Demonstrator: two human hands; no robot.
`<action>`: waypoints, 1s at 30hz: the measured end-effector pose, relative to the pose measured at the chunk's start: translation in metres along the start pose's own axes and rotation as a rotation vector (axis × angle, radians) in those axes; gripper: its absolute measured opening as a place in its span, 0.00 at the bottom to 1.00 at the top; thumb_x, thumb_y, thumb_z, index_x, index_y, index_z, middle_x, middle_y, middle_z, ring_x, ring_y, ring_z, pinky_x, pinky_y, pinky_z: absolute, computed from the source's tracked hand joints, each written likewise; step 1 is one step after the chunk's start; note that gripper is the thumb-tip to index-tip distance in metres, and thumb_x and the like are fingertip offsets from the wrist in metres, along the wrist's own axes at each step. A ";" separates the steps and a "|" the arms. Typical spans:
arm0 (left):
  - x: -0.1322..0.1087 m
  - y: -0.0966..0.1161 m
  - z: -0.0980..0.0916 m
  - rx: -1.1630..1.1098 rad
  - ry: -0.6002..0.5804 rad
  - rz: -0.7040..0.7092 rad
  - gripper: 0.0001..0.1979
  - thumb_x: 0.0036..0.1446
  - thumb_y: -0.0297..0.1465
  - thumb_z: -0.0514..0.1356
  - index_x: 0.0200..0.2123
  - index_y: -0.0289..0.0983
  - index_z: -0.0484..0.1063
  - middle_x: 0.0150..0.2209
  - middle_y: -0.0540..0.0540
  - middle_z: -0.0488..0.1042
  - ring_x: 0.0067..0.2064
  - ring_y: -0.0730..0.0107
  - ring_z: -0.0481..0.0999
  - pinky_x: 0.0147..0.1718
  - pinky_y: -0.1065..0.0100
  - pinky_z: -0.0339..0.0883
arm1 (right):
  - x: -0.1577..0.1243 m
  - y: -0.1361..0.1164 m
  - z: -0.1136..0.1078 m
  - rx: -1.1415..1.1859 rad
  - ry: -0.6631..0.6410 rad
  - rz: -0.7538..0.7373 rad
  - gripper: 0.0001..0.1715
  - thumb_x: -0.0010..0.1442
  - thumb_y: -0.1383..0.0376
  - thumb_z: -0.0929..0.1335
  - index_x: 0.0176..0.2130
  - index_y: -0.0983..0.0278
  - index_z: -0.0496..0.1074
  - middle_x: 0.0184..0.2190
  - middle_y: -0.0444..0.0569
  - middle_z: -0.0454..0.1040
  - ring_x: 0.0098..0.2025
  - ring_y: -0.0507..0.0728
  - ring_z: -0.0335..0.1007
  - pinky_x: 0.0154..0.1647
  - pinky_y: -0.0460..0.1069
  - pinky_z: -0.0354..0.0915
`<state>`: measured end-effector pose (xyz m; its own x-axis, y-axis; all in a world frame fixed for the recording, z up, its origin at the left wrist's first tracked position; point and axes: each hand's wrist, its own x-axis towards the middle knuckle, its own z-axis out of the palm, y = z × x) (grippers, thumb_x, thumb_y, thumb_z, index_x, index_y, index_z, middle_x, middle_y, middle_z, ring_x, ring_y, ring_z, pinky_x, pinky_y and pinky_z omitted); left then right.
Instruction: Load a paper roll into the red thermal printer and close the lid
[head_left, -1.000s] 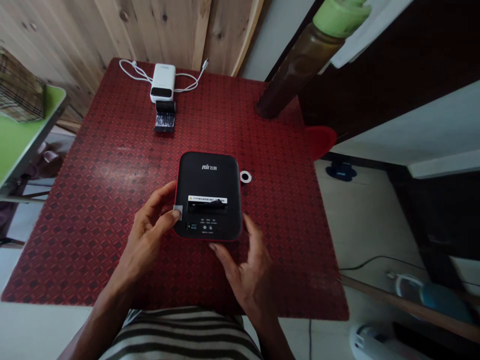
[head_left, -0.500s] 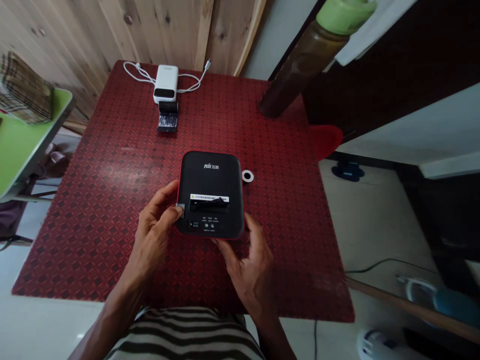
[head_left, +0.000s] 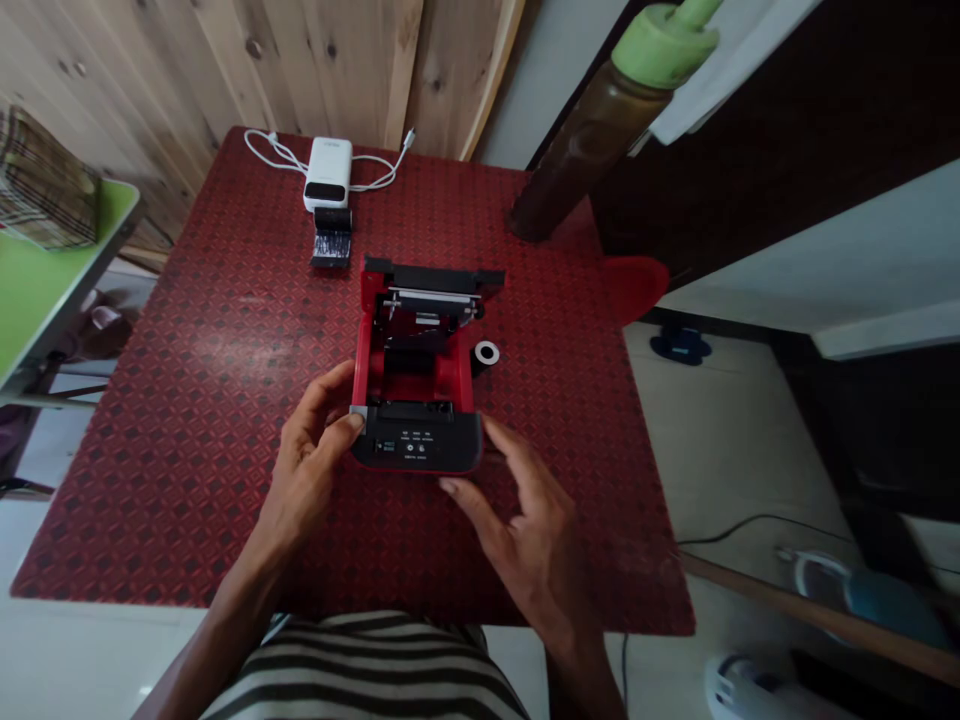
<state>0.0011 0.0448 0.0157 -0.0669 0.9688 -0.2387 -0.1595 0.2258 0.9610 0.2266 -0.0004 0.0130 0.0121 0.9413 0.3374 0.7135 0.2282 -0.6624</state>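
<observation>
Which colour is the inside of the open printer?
Inside the printer: red with black parts (head view).

One left hand point(head_left: 309, 455), one right hand point(head_left: 529, 515), that's two hands in play! And it's one red-and-black printer point(head_left: 416, 440), one white power bank point(head_left: 328, 168), one green-capped bottle point(head_left: 596, 130), two rolls point(head_left: 331, 232) point(head_left: 480, 362), one patterned red table point(head_left: 585, 450)

On the desk point(head_left: 225, 350), a white device point(head_left: 328, 165), cable point(head_left: 386, 182) and bottle point(head_left: 592, 130); on a green table point(head_left: 37, 290), a plaid bag point(head_left: 49, 190).

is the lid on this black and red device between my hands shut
No, the lid stands raised, and the red interior of the device shows.
</observation>
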 end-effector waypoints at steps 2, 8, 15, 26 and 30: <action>0.001 0.001 -0.002 0.019 -0.005 0.020 0.29 0.67 0.43 0.71 0.69 0.44 0.78 0.67 0.41 0.82 0.65 0.46 0.82 0.64 0.49 0.76 | 0.014 0.000 -0.015 -0.025 -0.037 -0.081 0.28 0.78 0.52 0.74 0.70 0.57 0.74 0.64 0.58 0.85 0.65 0.66 0.84 0.65 0.65 0.82; 0.004 -0.006 -0.005 0.033 -0.008 0.070 0.30 0.68 0.46 0.71 0.69 0.43 0.77 0.68 0.40 0.81 0.67 0.44 0.81 0.64 0.49 0.77 | 0.053 -0.011 -0.045 -0.011 -0.193 -0.231 0.31 0.76 0.47 0.74 0.69 0.57 0.75 0.67 0.58 0.83 0.69 0.69 0.81 0.70 0.71 0.78; 0.006 -0.007 -0.006 0.049 -0.006 0.097 0.30 0.68 0.47 0.70 0.68 0.43 0.78 0.66 0.40 0.83 0.67 0.43 0.81 0.64 0.47 0.77 | 0.104 -0.023 -0.016 -0.082 -0.236 -0.325 0.22 0.79 0.74 0.65 0.58 0.57 0.83 0.56 0.50 0.89 0.59 0.62 0.86 0.65 0.64 0.81; 0.007 -0.005 -0.006 0.016 -0.048 0.098 0.30 0.68 0.48 0.70 0.68 0.43 0.76 0.67 0.40 0.82 0.68 0.43 0.81 0.67 0.45 0.75 | 0.150 -0.042 0.044 -0.456 -0.627 -0.285 0.19 0.70 0.82 0.67 0.49 0.65 0.82 0.46 0.58 0.87 0.47 0.65 0.87 0.50 0.58 0.79; 0.007 -0.004 -0.005 0.023 -0.048 0.094 0.29 0.69 0.47 0.70 0.68 0.43 0.76 0.66 0.39 0.83 0.64 0.45 0.83 0.64 0.47 0.76 | 0.149 -0.045 0.037 -0.474 -0.605 -0.294 0.19 0.70 0.81 0.67 0.52 0.67 0.82 0.49 0.60 0.87 0.50 0.68 0.87 0.51 0.60 0.80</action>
<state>-0.0039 0.0504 0.0093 -0.0336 0.9894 -0.1409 -0.1321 0.1354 0.9819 0.1704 0.1391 0.0679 -0.5046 0.8616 -0.0553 0.8504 0.4849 -0.2044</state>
